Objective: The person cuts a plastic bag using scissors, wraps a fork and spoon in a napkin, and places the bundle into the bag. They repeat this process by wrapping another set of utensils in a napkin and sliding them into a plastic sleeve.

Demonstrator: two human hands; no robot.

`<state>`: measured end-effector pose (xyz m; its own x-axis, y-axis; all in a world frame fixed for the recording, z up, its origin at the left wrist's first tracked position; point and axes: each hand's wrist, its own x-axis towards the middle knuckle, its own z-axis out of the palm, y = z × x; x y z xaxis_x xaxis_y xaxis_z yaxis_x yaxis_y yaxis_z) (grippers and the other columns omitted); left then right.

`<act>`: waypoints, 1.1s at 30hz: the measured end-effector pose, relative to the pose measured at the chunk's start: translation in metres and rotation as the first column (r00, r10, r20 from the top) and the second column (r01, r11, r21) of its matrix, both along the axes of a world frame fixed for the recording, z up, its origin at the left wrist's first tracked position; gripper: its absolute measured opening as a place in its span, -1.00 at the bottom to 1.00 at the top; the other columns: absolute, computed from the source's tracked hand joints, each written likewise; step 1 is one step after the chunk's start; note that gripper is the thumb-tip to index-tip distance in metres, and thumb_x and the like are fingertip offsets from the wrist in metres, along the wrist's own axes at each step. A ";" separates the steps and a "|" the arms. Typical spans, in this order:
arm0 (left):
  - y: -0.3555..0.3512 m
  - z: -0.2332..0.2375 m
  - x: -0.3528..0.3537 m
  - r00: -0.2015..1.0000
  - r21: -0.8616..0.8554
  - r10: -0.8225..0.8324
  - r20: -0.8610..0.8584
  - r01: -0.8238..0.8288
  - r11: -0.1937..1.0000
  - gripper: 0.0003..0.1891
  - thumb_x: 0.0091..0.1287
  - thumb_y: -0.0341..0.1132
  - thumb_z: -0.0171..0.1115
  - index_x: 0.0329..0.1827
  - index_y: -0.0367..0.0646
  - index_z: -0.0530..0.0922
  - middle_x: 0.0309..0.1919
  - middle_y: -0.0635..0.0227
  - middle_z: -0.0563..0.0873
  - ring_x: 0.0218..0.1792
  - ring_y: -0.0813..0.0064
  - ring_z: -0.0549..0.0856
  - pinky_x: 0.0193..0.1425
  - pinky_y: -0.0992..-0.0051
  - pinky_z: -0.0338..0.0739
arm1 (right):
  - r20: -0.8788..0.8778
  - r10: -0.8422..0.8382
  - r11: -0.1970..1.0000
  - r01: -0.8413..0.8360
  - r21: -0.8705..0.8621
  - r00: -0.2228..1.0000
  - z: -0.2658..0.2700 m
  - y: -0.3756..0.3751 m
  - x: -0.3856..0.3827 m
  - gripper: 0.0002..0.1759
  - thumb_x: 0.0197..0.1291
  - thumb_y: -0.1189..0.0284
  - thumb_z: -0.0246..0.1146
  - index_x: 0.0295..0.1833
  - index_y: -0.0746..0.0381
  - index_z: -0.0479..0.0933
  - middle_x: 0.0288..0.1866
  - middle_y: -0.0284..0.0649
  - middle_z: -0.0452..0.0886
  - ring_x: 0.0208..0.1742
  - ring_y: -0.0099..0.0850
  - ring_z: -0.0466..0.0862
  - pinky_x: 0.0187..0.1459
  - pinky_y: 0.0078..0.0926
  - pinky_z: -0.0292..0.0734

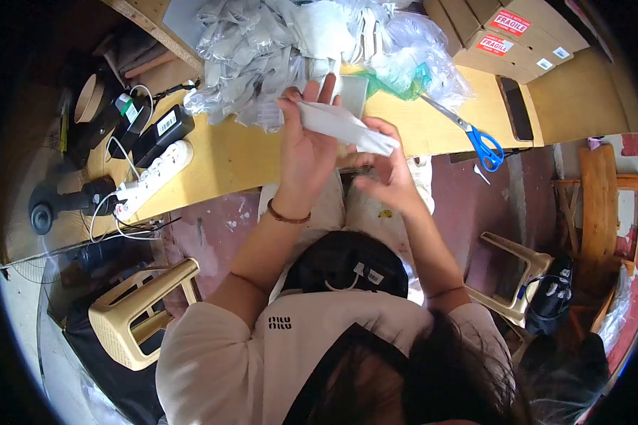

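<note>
A folded white strip [340,125], thin and soft like cloth or plastic film, is held in the air between my two hands, just over the table's front edge. My left hand [308,152] has one end lying across its fingers, several of which stretch out behind the strip. At the other end, my right hand [393,170] grips the strip between its fingers, with its thumb apart below. Beyond my hands lies a heap of grey-white strips in clear plastic bags [252,60]. A green plastic bag [407,83] sits beside it.
Blue-handled scissors [483,147] overhang the front edge on the right, near a dark phone [515,110]. Cardboard boxes [507,39] stand at the back right. On the left are a white power strip [156,173] with cables and a small fan [42,209]. Plastic stools [138,312] flank me.
</note>
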<state>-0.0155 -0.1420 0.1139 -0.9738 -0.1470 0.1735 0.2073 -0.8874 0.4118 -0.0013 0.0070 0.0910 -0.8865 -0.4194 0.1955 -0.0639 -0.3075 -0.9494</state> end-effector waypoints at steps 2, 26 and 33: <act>0.003 -0.001 0.003 0.999 0.011 0.032 0.035 -0.032 0.999 -0.78 0.35 -0.01 -0.04 -0.16 0.12 0.45 0.02 0.77 0.54 0.35 0.25 0.23 0.41 0.18 0.11 | -0.074 -0.204 0.979 0.202 -0.032 0.976 -0.004 -0.013 0.004 -0.20 -0.16 0.67 0.36 0.24 0.22 0.16 0.14 -0.26 0.37 0.10 -0.44 0.43 0.03 -0.48 0.37; -0.002 0.000 0.009 0.978 -0.603 -0.207 0.037 0.187 0.776 -0.66 0.43 0.01 -0.19 -0.18 -0.10 0.33 0.14 0.15 0.51 0.30 0.32 0.34 0.41 0.30 0.08 | 0.049 0.252 0.907 -0.254 0.337 0.966 0.026 0.019 -0.032 -0.62 0.06 0.33 0.35 -0.03 0.28 0.54 -0.20 -0.33 0.62 -0.27 -0.65 0.50 -0.23 -0.67 0.38; -0.004 -0.010 0.007 0.978 -0.651 -0.192 0.078 0.196 0.734 -0.65 0.46 -0.03 -0.19 -0.20 -0.15 0.38 0.14 0.19 0.53 0.16 0.49 0.42 0.22 0.46 0.30 | 0.110 0.111 0.854 -0.151 0.498 0.988 0.034 0.016 -0.024 -0.79 0.05 0.40 0.37 -0.25 0.32 0.65 -0.43 -0.37 0.64 -0.39 -0.68 0.51 -0.31 -0.67 0.42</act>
